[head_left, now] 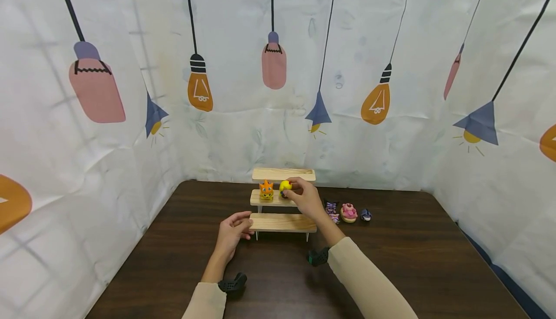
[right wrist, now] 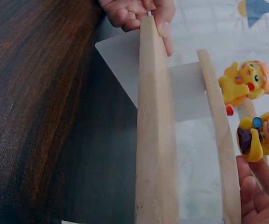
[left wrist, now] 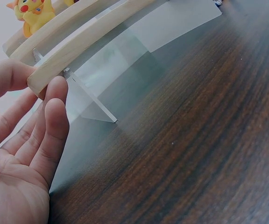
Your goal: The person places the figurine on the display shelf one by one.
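A three-tier wooden display stand [head_left: 282, 222] with clear side supports stands at the back of the table. My left hand [head_left: 232, 234] pinches the left end of its lowest shelf [left wrist: 88, 44], thumb on top and fingertips beneath. On the middle shelf, toward the left, sits a yellow figurine with an orange top [head_left: 266, 190]. Just right of it, my right hand [head_left: 305, 197] pinches a yellow figurine with a dark purple part [right wrist: 256, 140] between thumb and fingers, at the middle shelf. The top shelf [head_left: 282, 174] rises behind both figurines.
Right of the stand, a purple figurine [head_left: 332, 211], a pink round-based figurine [head_left: 349, 213] and a small dark blue figurine [head_left: 366, 214] lie on the dark wood table [head_left: 391, 261]. A white curtain with printed lamps [head_left: 243, 135] hangs behind the table.
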The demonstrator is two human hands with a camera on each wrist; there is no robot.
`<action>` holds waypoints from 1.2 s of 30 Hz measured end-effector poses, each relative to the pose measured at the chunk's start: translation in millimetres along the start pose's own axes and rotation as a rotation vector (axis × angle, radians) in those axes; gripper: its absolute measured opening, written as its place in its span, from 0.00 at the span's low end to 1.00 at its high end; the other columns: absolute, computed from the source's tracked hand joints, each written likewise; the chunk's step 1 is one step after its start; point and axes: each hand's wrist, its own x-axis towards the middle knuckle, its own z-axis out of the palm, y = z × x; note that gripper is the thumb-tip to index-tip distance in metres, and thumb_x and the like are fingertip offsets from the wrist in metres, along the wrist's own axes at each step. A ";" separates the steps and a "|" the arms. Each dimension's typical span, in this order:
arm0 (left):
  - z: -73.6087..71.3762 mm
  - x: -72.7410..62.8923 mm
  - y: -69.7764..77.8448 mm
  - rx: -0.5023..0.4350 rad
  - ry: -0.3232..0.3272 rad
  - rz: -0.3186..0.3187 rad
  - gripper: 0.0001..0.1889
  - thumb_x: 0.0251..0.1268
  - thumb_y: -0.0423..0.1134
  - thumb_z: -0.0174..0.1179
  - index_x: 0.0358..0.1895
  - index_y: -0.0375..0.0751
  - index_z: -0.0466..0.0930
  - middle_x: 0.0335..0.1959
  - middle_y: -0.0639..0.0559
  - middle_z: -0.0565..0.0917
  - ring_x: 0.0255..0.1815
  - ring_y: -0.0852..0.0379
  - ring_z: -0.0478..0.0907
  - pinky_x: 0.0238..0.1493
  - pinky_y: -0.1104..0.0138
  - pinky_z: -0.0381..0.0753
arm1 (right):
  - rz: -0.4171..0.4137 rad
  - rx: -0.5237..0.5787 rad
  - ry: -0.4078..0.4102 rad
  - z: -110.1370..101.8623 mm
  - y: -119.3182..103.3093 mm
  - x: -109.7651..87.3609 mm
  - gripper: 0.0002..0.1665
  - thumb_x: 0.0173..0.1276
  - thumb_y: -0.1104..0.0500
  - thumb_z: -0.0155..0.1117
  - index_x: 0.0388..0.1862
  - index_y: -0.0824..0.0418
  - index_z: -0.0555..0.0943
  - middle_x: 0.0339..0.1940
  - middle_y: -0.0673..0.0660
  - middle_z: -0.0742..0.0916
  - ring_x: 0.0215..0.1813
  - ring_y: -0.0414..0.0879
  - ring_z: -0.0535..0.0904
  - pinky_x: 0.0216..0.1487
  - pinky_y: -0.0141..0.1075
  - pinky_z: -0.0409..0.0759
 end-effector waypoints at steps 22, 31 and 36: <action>0.9 0.3 -0.3 0.005 0.007 -0.003 0.17 0.66 0.29 0.65 0.58 0.28 0.81 0.33 0.53 0.87 0.24 0.57 0.85 0.25 0.69 0.84 | 0.016 -0.028 -0.021 1.4 5.1 -1.6 0.22 0.71 0.55 0.70 0.63 0.56 0.82 0.53 0.59 0.88 0.53 0.53 0.86 0.55 0.46 0.86; 1.5 -0.1 0.1 0.007 0.006 0.004 0.18 0.66 0.29 0.65 0.58 0.27 0.80 0.33 0.53 0.87 0.24 0.57 0.85 0.25 0.69 0.84 | -0.007 -0.067 0.010 5.4 10.7 -0.5 0.24 0.71 0.53 0.70 0.64 0.55 0.81 0.50 0.56 0.89 0.50 0.51 0.86 0.52 0.45 0.86; 1.5 0.0 -0.5 0.005 0.005 0.000 0.18 0.66 0.29 0.66 0.58 0.28 0.81 0.34 0.51 0.88 0.24 0.57 0.85 0.25 0.69 0.83 | 0.001 -0.070 0.013 5.5 11.5 0.8 0.24 0.71 0.52 0.70 0.64 0.55 0.81 0.50 0.55 0.89 0.50 0.51 0.86 0.53 0.46 0.86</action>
